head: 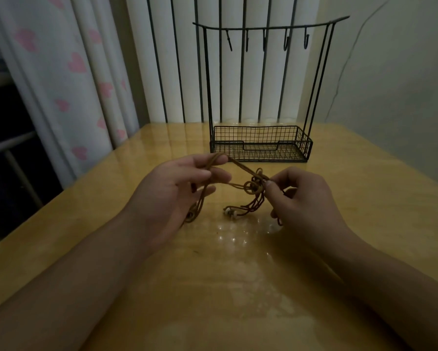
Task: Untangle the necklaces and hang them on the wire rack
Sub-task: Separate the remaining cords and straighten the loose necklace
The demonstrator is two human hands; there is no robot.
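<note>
Brown cord necklaces (253, 186) form a knotted tangle held just above the wooden table (228, 274). My left hand (177, 191) has a loop of cord wrapped over its fingers and pulls it to the left. My right hand (301, 198) pinches the tangle between thumb and forefinger. Cord ends with small white beads (230, 213) hang down onto the tabletop between my hands. The black wire rack (261, 145) stands behind them, with several bare hooks (286, 43) along its top bar and a mesh basket at its base.
A curtain with pink hearts (68, 79) hangs at the left beside the table edge. A white radiator or barred panel (182, 59) rises behind the rack. A pale wall (403, 84) lies to the right.
</note>
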